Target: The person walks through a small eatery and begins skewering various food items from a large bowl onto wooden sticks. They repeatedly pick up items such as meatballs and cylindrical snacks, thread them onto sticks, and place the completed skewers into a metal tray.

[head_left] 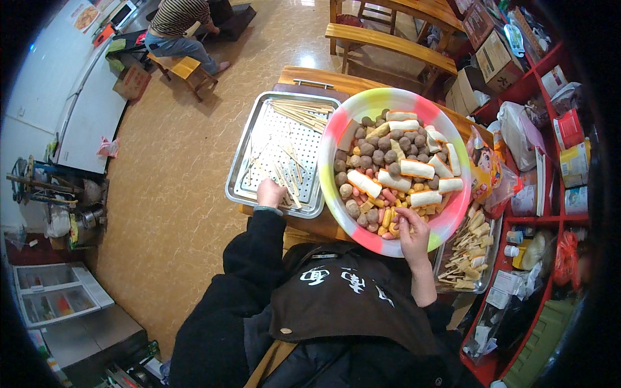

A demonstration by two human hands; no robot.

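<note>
My left hand (271,193) is closed over the near part of a perforated metal tray (239,169), beside loose wooden skewers (287,181). Whatever its curled fingers hold is hidden. More skewers (301,115) lie bunched at the tray's far end. My right hand (414,234) bends over the near rim of a large pink, yellow and white basin (457,223). Its thumb and fingers are drawn together beside small yellow food pieces (386,218); a held piece cannot be made out. Brown meatballs (378,157) and white rolls with orange edges (417,169) fill the basin.
Right of the basin, a tray of skewered food (467,249) stands near red shelves (547,223) packed with bags and boxes. A wooden bench (391,48) is beyond the table. At the far left, another person (178,32) sits on a wooden stool (183,66).
</note>
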